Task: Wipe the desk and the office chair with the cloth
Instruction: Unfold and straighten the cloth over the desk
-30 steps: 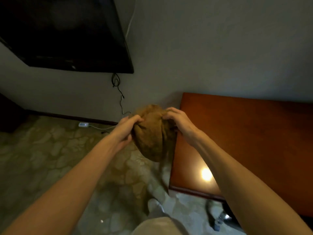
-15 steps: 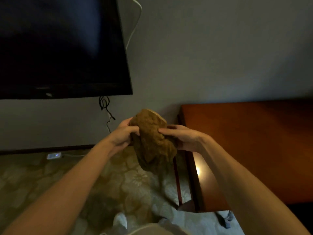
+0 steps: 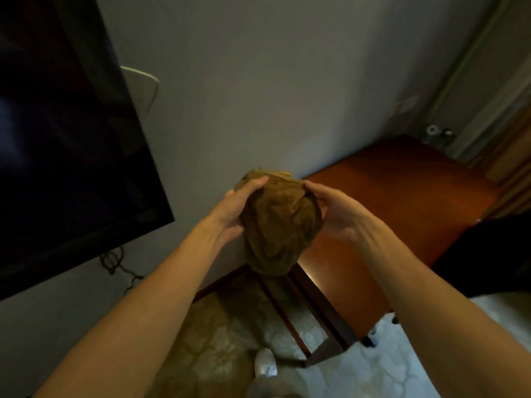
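Both hands, left hand (image 3: 230, 214) and right hand (image 3: 336, 211), grip the bunched cloth (image 3: 280, 225) in mid-air. Wiping seems not begun; next it must go down right onto the desk (image 3: 402, 202).

Dim, wide-angle warp, edges seemingly blurred; small glare strip on desk (image 3: 402, 202).

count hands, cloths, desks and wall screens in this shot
hands: 2, left hand and right hand
cloth: 1
desk: 1
wall screen: 1
total: 5
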The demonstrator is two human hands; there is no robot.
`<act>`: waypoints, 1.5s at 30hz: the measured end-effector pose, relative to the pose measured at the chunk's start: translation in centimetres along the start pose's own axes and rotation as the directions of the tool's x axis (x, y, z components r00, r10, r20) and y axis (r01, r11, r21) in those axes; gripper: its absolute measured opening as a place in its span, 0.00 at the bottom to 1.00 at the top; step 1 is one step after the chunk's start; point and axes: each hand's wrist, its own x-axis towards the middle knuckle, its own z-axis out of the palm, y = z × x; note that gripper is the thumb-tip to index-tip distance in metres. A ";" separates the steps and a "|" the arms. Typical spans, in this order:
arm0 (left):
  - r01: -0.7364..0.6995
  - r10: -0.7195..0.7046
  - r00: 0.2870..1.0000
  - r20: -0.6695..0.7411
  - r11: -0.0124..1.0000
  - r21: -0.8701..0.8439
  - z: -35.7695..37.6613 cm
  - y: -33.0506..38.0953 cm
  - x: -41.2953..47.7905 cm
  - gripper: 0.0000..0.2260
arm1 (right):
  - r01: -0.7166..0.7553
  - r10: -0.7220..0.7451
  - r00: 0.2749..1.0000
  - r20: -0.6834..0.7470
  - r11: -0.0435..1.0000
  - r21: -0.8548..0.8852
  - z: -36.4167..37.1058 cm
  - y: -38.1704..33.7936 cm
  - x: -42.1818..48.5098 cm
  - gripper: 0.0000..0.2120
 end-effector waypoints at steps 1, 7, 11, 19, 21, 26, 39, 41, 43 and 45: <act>0.011 -0.011 1.000 0.028 1.000 0.019 0.5 0.1 0.9 0.13 | 0.033 -0.031 0.998 -0.046 0.998 0.044 -0.6 -0.6 0.0 0.14; 0.003 -0.024 0.990 0.140 0.989 0.150 4.7 0.3 7.7 0.08 | 0.044 -0.031 0.991 -0.131 0.994 0.102 -6.3 -3.0 1.7 0.10; -0.047 -0.013 0.981 0.196 0.954 0.297 7.5 1.3 13.1 0.10 | -0.068 0.073 0.986 -0.152 0.997 0.041 -10.0 -4.5 4.2 0.13; -0.136 -0.126 0.916 0.382 0.797 0.589 13.4 2.7 21.8 0.08 | -0.247 0.209 0.968 -0.140 0.894 -0.374 -17.4 -7.2 7.5 0.47; -0.132 -0.144 0.905 0.401 0.800 0.585 13.6 2.3 23.0 0.10 | -0.237 0.176 0.963 -0.206 0.916 -0.325 -19.1 -7.0 8.0 0.47; -0.189 -0.220 0.853 0.474 0.715 0.673 13.9 1.4 27.3 0.18 | 0.068 -0.182 0.879 -0.441 0.963 -0.262 -22.7 -6.7 9.3 0.32; -0.402 -0.384 0.602 0.700 0.611 0.682 17.6 -3.9 37.6 0.19 | 0.126 -0.546 0.612 -0.572 0.781 -0.611 -23.5 -6.8 10.9 0.30; -0.397 -0.348 0.599 0.721 0.653 0.645 17.5 -4.3 38.5 0.22 | 0.091 -0.562 0.601 -0.568 0.754 -0.651 -23.2 -7.4 11.2 0.31; -0.467 -0.266 0.588 0.764 0.660 0.588 17.9 -4.8 38.8 0.28 | 0.041 -0.581 0.595 -0.556 0.712 -0.701 -23.2 -8.0 11.6 0.32; -0.640 -0.128 0.574 0.808 0.546 0.541 19.2 -5.2 38.2 0.32 | 0.005 -0.604 0.576 -0.551 0.676 -0.737 -23.0 -8.7 11.7 0.30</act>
